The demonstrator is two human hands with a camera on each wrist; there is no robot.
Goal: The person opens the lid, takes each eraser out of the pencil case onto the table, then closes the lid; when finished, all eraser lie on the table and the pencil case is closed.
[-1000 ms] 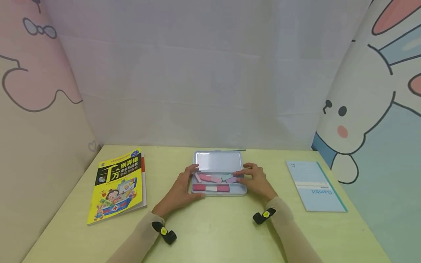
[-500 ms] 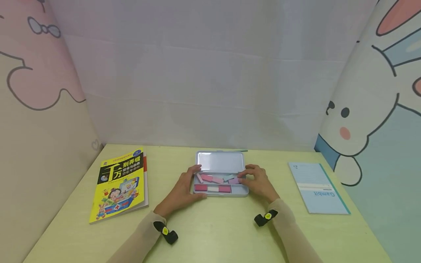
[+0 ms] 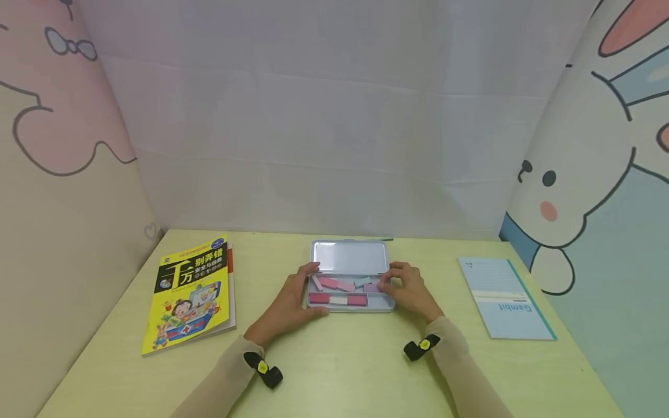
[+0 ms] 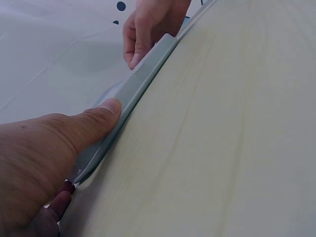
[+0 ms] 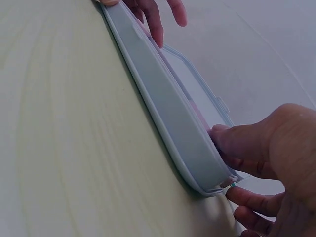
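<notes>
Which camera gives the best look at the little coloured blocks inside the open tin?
The head view: it looks down on the coloured blocks inside the tin. Both wrist views mostly see the tin's outer side wall; the blocks barely show.

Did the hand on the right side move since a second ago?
Yes, a little. The right hand has drawn its fingers in, curling them at the right end of the open case, nearer the purple piece.
</notes>
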